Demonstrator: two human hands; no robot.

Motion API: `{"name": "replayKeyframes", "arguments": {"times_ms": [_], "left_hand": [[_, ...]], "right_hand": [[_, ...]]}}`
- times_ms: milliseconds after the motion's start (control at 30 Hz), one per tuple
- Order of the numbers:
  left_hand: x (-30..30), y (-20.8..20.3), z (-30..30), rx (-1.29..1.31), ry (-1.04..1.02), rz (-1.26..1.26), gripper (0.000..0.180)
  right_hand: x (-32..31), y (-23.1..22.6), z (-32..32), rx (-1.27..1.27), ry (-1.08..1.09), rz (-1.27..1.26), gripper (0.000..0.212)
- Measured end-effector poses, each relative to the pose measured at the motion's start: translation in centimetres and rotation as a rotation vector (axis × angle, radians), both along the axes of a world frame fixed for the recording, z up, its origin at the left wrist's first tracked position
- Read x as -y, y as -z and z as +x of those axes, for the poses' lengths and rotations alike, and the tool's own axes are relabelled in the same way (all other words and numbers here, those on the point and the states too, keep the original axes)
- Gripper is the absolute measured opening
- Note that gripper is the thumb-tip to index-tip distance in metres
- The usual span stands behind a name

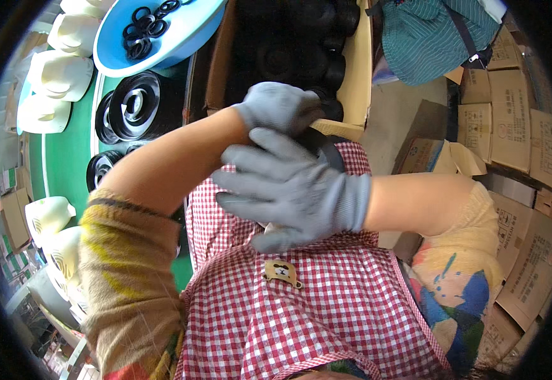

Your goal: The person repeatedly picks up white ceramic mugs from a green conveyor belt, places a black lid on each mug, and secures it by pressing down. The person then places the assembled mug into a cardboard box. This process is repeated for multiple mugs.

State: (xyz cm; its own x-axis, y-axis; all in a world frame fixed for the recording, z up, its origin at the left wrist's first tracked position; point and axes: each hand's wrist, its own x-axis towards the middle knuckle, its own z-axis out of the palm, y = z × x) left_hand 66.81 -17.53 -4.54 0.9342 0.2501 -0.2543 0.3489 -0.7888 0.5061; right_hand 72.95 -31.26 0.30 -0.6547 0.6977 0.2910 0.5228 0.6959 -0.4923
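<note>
Both my hands wear grey work gloves. My left hand (279,106) reaches across to the near edge of the cardboard box (352,82), its fingers curled; what lies inside them is hidden. Just below it, a black rounded part (321,144) rests over my lap, mostly covered by both hands. In front of my apron (288,304), my right hand (291,190) stretches leftward with fingers spread and slightly blurred, and no thing shows in its grasp. Several dark round parts (329,69) fill the box beyond.
A blue basin (187,47) holds black rings (155,28). On the green table (67,158) stand black round parts (135,104) and cream-coloured housings (57,76). Cardboard cartons (510,120) are stacked at the right, below a green striped cloth (428,38).
</note>
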Motion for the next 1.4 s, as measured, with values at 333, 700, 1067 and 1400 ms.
{"name": "replayKeyframes", "arguments": {"times_ms": [333, 700, 1067, 1400], "left_hand": [[-0.1, -1.2, 2.1, -0.167, 0.133, -0.105, 0.037], [0.9, -0.1, 3.1, 0.046, 0.207, -0.054, 0.038], [1.7, -0.3, 4.9, -0.049, 0.329, -0.025, 0.045], [0.0, 2.0, 3.0, 0.066, 0.2, -0.01, 0.032]], "right_hand": [[-0.3, 0.8, -0.9, -0.033, -0.072, 0.071, 0.054], [-0.3, 0.8, -1.9, -0.081, -0.053, 0.139, 0.053], [-0.2, 1.0, -2.3, -0.191, -0.057, 0.077, 0.058], [-0.9, 1.0, -1.5, -0.091, -0.062, 0.041, 0.051]]}}
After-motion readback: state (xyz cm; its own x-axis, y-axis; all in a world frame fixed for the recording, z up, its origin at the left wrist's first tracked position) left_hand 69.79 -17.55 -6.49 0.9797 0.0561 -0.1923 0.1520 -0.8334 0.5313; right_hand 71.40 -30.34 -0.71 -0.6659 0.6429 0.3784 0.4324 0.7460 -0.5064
